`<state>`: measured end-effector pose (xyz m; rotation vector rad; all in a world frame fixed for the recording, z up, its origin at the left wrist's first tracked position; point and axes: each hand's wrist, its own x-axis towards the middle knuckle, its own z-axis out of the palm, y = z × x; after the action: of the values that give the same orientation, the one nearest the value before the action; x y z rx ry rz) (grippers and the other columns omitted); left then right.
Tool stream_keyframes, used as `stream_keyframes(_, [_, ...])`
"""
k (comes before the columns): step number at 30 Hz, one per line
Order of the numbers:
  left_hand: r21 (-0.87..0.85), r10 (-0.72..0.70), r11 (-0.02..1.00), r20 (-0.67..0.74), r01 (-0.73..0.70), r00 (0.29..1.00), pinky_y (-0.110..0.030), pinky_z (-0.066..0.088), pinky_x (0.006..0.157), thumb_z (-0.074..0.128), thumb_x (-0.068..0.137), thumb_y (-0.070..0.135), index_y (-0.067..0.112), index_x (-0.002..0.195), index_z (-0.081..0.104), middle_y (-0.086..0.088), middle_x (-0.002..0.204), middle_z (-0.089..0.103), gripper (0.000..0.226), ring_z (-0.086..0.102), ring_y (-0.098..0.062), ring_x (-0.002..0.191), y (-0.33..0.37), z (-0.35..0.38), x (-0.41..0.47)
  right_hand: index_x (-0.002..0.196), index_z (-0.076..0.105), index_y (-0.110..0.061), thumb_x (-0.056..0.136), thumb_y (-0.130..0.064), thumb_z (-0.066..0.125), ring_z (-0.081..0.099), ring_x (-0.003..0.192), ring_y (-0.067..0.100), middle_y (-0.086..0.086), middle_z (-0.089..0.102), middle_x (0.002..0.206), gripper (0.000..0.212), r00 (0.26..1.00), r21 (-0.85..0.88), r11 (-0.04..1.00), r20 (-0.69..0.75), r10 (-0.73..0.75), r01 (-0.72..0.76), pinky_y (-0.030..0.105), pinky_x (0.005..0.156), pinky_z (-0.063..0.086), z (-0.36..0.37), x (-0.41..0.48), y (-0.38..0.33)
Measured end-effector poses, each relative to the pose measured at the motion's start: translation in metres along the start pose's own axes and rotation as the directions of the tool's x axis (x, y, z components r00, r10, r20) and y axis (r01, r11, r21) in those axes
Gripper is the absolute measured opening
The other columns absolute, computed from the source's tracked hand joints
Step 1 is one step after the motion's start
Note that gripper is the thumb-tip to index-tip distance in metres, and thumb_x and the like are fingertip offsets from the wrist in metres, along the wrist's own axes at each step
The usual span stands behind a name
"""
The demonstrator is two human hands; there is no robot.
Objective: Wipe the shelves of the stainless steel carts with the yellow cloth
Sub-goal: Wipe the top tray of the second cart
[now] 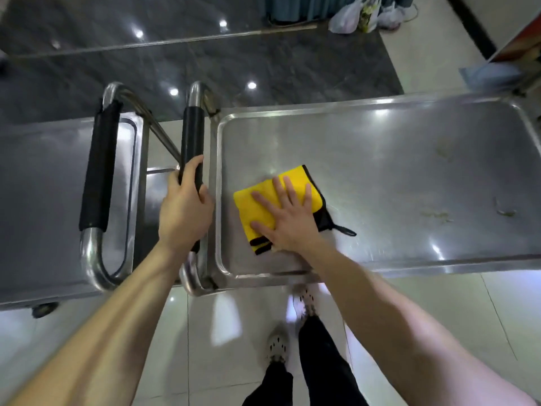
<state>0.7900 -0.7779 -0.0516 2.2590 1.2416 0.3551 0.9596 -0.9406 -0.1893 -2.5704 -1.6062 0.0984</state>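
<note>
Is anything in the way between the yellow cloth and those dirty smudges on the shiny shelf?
Nothing visible. Only bare metal lies between the folded yellow cloth under the right hand and the faint smudges farther right on the stainless steel cart shelf.

- Dark grey polished stone floor [263, 63] is recorded across the upper part of the view; veining is faintly seen.
- Round ceiling-light reflections [252, 85] are noted as bright spots on this dark surface.
- A thin metal strip [146, 43] is seen running slantwise across the dark floor.
- Pale glossy floor tiles [439, 317] are observed in the lower part and at upper right; soft glare is carried on them.
- A black border band [471, 27] is set into the pale tiles at upper right.
- White plastic bags [348, 20] are placed on the floor at the top edge.
- Beside them a teal, ribbed item [292, 7] is seen, possibly a curtain; the view is blurred.
- A red-orange panel [524, 45] is partly caught at the right edge.
</note>
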Motion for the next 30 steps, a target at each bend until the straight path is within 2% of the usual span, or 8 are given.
stream_keyframes(4, [-0.002, -0.018, 1.0, -0.007, 0.018, 1.0, -0.059, 0.06, 0.092, 0.053, 0.108, 0.028, 0.051, 0.156, 0.035, -0.009, 0.143, 0.051, 0.056, 0.068, -0.039, 0.107, 0.0, 0.002, 0.002, 0.166, 0.017, -0.056, 0.097, -0.087, 0.03, -0.008, 0.166, 0.032, 0.009, -0.002, 0.181, 0.077, 0.981, 0.045, 0.981, 0.054, 0.185, -0.188, 0.076, 0.123, -0.004, -0.011, 0.092, 0.043])
stream_keyframes(7, [0.032, -0.058, 0.998, -0.009, 0.058, 0.998, -0.058, 0.061, 0.092, 0.052, 0.107, 0.032, 0.055, 0.154, 0.034, -0.003, 0.145, 0.05, 0.055, 0.07, -0.039, 0.104, 0.0, 0.001, 0.004, 0.167, 0.015, -0.053, 0.096, -0.088, 0.025, -0.01, 0.165, 0.04, 0.015, -0.003, 0.18, 0.079, 0.967, 0.071, 0.965, 0.049, 0.249, -0.252, 0.081, 0.12, -0.003, -0.011, 0.161, 0.043])
stream_keyframes(11, [0.047, -0.053, 0.997, -0.033, 0.054, 0.998, -0.057, 0.061, 0.087, 0.053, 0.108, 0.03, 0.051, 0.155, 0.037, -0.001, 0.144, 0.05, 0.055, 0.07, -0.039, 0.1, -0.001, 0.002, 0.005, 0.168, 0.015, -0.051, 0.095, -0.088, 0.016, -0.013, 0.162, 0.05, 0.024, -0.007, 0.178, 0.082, 0.972, 0.062, 0.97, 0.03, 0.232, -0.234, 0.085, 0.116, -0.005, -0.003, 0.223, 0.01])
stream_keyframes(15, [0.058, -0.05, 0.997, -0.048, 0.052, 0.998, -0.058, 0.061, 0.086, 0.054, 0.107, 0.025, 0.046, 0.157, 0.039, -0.003, 0.143, 0.052, 0.056, 0.07, -0.039, 0.099, -0.001, 0.001, 0.004, 0.168, 0.016, -0.048, 0.096, -0.084, 0.013, -0.012, 0.163, 0.048, 0.022, -0.005, 0.178, 0.081, 0.983, 0.033, 0.983, 0.02, 0.181, -0.182, 0.085, 0.115, -0.005, 0.005, 0.238, -0.024])
stream_keyframes(19, [0.073, -0.078, 0.994, -0.03, 0.08, 0.997, -0.057, 0.061, 0.087, 0.054, 0.107, 0.023, 0.049, 0.157, 0.036, -0.005, 0.14, 0.051, 0.059, 0.069, -0.039, 0.101, 0.0, 0.001, 0.006, 0.169, 0.022, -0.043, 0.102, -0.074, 0.019, -0.006, 0.164, 0.044, 0.019, 0.0, 0.179, 0.074, 0.989, 0.062, 0.987, 0.026, 0.148, -0.149, 0.083, 0.117, -0.002, 0.007, 0.204, -0.041])
stream_keyframes(25, [0.026, -0.033, 0.999, -0.021, 0.033, 0.999, -0.058, 0.059, 0.094, 0.052, 0.106, 0.024, 0.045, 0.158, 0.036, -0.011, 0.142, 0.05, 0.058, 0.066, -0.036, 0.112, -0.001, 0.003, 0.009, 0.171, 0.019, -0.037, 0.108, -0.066, 0.017, -0.004, 0.165, 0.043, 0.019, 0.0, 0.179, 0.07, 0.997, 0.061, 0.995, -0.005, 0.078, -0.078, 0.081, 0.118, 0.001, 0.015, 0.093, -0.08])
stream_keyframes(30, [0.037, -0.044, 0.998, -0.027, 0.045, 0.999, -0.058, 0.059, 0.09, 0.05, 0.106, 0.024, 0.049, 0.155, 0.036, -0.009, 0.14, 0.051, 0.057, 0.067, -0.036, 0.104, 0.002, 0.004, 0.008, 0.171, 0.022, -0.034, 0.11, -0.062, 0.029, -0.003, 0.165, 0.044, 0.022, 0.005, 0.178, 0.068, 0.997, 0.088, 0.995, -0.067, 0.043, -0.037, 0.081, 0.12, 0.004, 0.023, -0.004, -0.111])
